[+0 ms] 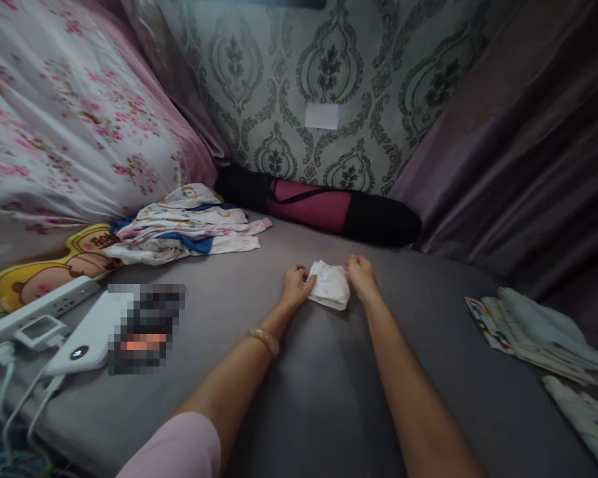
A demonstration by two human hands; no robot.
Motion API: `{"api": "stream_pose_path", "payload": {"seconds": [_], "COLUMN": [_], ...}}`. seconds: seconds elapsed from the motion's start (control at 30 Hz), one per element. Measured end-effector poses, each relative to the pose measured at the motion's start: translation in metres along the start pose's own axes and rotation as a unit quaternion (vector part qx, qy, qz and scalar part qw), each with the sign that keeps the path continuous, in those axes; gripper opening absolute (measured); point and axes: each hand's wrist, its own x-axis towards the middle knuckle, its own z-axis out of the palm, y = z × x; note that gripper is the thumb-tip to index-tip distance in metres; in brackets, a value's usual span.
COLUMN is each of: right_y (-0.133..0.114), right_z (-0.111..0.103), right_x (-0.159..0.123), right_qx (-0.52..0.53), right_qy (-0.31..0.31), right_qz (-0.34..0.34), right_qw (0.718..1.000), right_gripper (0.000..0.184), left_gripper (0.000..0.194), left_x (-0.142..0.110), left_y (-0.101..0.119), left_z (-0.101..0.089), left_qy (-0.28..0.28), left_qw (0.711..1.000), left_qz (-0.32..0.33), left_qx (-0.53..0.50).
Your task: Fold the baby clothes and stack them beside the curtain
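A small white folded garment (329,285) lies on the grey bed sheet (309,385) in the middle of the view. My left hand (297,286) grips its left edge with curled fingers; a pale bangle circles that wrist. My right hand (361,276) holds the garment's right edge, fingers closed on the cloth. Both forearms stretch straight out from me.
A heap of patterned baby clothes (189,226) sits at the back left beside a floral quilt (70,126). A black and pink roll bag (323,206) lies along the wall. Folded cloths (533,332) rest at right. A power bank (87,332) and power strip (34,309) sit at left.
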Motion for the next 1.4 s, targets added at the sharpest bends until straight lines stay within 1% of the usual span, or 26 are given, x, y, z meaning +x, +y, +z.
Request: {"api": "stream_pose_path", "payload": {"seconds": [0.03, 0.07, 0.13, 0.23, 0.33, 0.47, 0.57, 0.67, 0.77, 0.9, 1.07, 1.17, 1.27, 1.33, 1.4], "right_y": [0.004, 0.009, 0.019, 0.035, 0.046, 0.048, 0.045, 0.038, 0.028, 0.017, 0.023, 0.025, 0.019, 0.015, 0.014], "right_z": [0.002, 0.006, 0.016, 0.033, 0.044, 0.046, 0.042, 0.038, 0.039, 0.053, 0.076, 0.08, 0.079, 0.081, 0.085], "right_x": [0.001, 0.001, -0.002, -0.012, -0.018, -0.018, -0.016, -0.017, -0.02, -0.026, -0.031, -0.029, -0.029, -0.034, -0.041], "right_qx": [-0.052, -0.104, -0.199, -0.309, -0.362, -0.378, -0.383, -0.382, -0.378, -0.375, -0.38, -0.384, -0.382, -0.375, -0.37], "right_qy": [0.014, 0.016, 0.001, -0.025, -0.03, -0.018, -0.032, -0.052, -0.036, -0.014, 0.007, 0.001, -0.019, -0.019, -0.023], "right_qz": [-0.049, -0.091, -0.152, -0.194, -0.206, -0.211, -0.205, -0.193, -0.196, -0.232, -0.229, -0.223, -0.205, -0.217, -0.247], "right_qw": [0.997, 0.99, 0.968, 0.931, 0.909, 0.901, 0.9, 0.902, 0.904, 0.897, 0.896, 0.896, 0.901, 0.901, 0.895], "right_gripper": [0.04, 0.041, 0.045, 0.05, 0.053, 0.054, 0.054, 0.055, 0.056, 0.055, 0.058, 0.059, 0.059, 0.058, 0.057], "left_gripper": [0.019, 0.019, 0.018, 0.017, 0.014, 0.013, 0.012, 0.014, 0.018, 0.021, 0.024, 0.026, 0.03, 0.033, 0.037], "left_x": [0.0, 0.0, -0.001, -0.001, -0.002, -0.004, -0.005, -0.002, 0.0, 0.001, 0.0, 0.0, -0.001, -0.002, -0.003], "left_y": [0.0, 0.0, 0.0, -0.001, -0.001, 0.0, 0.0, -0.002, -0.003, -0.003, -0.001, 0.0, 0.001, 0.002, 0.003], "left_z": [0.0, 0.0, 0.001, 0.002, 0.002, 0.0, -0.002, -0.002, -0.002, -0.001, -0.001, -0.004, -0.007, -0.009, -0.011], "left_qy": [0.002, 0.003, 0.004, 0.007, 0.011, 0.026, 0.034, 0.047, 0.063, 0.066, 0.082, 0.075, 0.068, 0.07, 0.076], "left_qw": [1.0, 1.0, 1.0, 1.0, 1.0, 1.0, 0.999, 0.998, 0.997, 0.995, 0.994, 0.994, 0.994, 0.992, 0.988], "left_qz": [0.001, 0.001, 0.004, 0.008, 0.009, 0.014, 0.013, -0.004, -0.026, -0.033, -0.045, -0.046, -0.043, -0.051, -0.068], "left_qx": [0.001, 0.002, 0.004, 0.006, 0.008, 0.004, -0.011, -0.03, -0.043, -0.06, -0.064, -0.068, -0.078, -0.094, -0.117]}}
